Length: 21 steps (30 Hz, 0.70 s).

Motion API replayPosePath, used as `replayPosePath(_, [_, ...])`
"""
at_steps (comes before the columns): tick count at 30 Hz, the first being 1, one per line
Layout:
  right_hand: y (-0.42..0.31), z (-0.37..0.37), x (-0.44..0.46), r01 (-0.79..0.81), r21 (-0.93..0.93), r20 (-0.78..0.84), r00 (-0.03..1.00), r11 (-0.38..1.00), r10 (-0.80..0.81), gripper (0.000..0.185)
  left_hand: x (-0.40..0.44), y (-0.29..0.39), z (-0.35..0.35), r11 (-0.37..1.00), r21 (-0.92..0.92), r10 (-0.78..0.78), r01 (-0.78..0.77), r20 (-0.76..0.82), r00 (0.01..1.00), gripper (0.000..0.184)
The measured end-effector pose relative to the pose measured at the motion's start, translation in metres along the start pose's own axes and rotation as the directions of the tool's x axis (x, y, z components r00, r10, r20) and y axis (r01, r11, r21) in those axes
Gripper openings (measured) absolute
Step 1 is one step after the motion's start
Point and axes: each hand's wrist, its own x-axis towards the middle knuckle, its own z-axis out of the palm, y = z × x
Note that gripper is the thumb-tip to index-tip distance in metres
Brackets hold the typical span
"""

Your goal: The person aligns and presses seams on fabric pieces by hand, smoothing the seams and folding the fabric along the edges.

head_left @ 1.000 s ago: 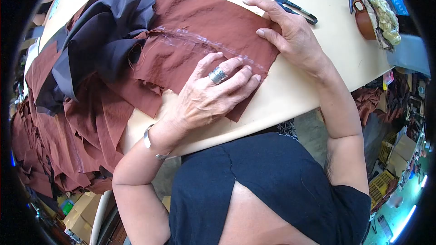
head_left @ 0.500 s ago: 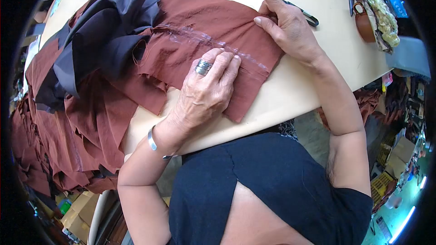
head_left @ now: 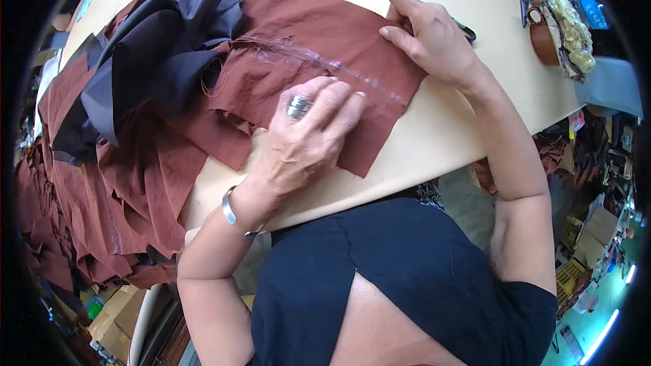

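Note:
A reddish-brown cloth piece [head_left: 339, 20] lies on the table, with a pale, whitish streaked line across it. My left hand [head_left: 315, 129], wearing a wide silver ring and a bracelet, rests on the cloth just below that line. Its fingers are curled in and slightly blurred; whatever they may hold is hidden. At the cloth's upper right edge is my right hand [head_left: 434, 44], thumb and forefinger apart, the thumb tip touching the fabric. A crumpled dark navy cloth [head_left: 163, 47] sits on the brown fabric to the left.
More brown fabric [head_left: 135, 190] hangs over the left edge of the cream table [head_left: 502, 108]. Part of a black object [head_left: 466, 30] shows behind my right hand. Pliers [head_left: 523, 0], a brown pouch [head_left: 542, 39] and a blue box [head_left: 594, 11] stand at the far right.
My left hand's fingers have shifted slightly right and down from the streaked line. My right hand has edged left over the black object, covering more of it. The cloth's lower corner has moved slightly.

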Motion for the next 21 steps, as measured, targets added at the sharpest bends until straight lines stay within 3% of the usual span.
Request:
replayPosePath(3, [-0.012, 0.004, 0.009, -0.059, -0.062, -0.054, 0.997, 0.996, 0.055, 0.056, -0.004, -0.009, -0.002, 1.0, 0.014, -0.017, 0.017, -0.001, 1.0, 0.034])
replayPosePath(6, [-0.013, 0.017, 0.018, -0.079, 0.027, -0.08, 0.994, 0.996, 0.081, 0.057, -0.006, -0.011, -0.003, 1.0, 0.03, 0.005, -0.006, 0.034, 0.999, 0.032])
replayPosePath(10, [-0.002, 0.024, 0.019, 0.034, 0.003, -0.165, 0.986, 0.999, -0.033, 0.054, -0.006, -0.01, -0.006, 0.998, 0.066, 0.008, -0.016, 0.109, 0.994, 0.034])
replayPosePath(13, [0.003, 0.025, 0.018, 0.115, -0.02, -0.194, 0.974, 0.993, -0.117, 0.052, -0.004, -0.008, -0.005, 0.998, 0.058, -0.02, 0.014, 0.102, 0.995, 0.048])
replayPosePath(15, [0.004, 0.027, 0.017, 0.151, -0.036, -0.218, 0.964, 0.988, -0.155, 0.051, 0.004, -0.005, -0.01, 0.983, 0.179, -0.001, -0.03, 0.171, 0.985, 0.046])
replayPosePath(21, [0.003, 0.028, 0.017, 0.141, -0.053, -0.215, 0.965, 0.989, -0.149, 0.051, 0.005, -0.002, -0.004, 0.975, 0.22, -0.08, 0.041, 0.17, 0.982, 0.046])
